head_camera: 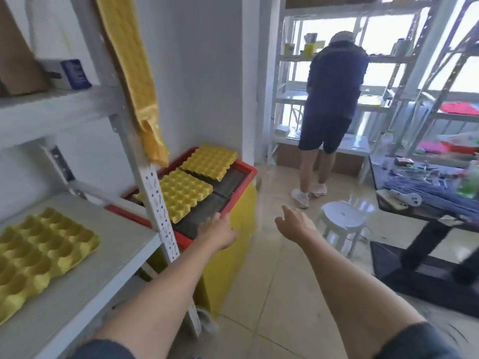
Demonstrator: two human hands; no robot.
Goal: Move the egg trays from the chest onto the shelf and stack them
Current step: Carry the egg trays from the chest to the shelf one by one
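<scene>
Two yellow egg trays lie on the red-rimmed yellow chest (241, 203): a near tray (181, 194) and a far tray (210, 161). A third yellow egg tray (39, 252) lies on the grey shelf (108, 257) at the left. My left hand (217, 230) reaches over the chest's near rim, fingers extended, just short of the near tray and holding nothing. Over the floor to the right of the chest, my right hand (294, 222) hovers with relaxed fingers, empty.
A perforated shelf post (160, 208) stands between the shelf and the chest. A yellow cloth (134, 73) hangs from the upper shelf. A person (331, 104) stands at far racks. A white stool (342, 218) and a cluttered dark table (427, 203) stand at the right.
</scene>
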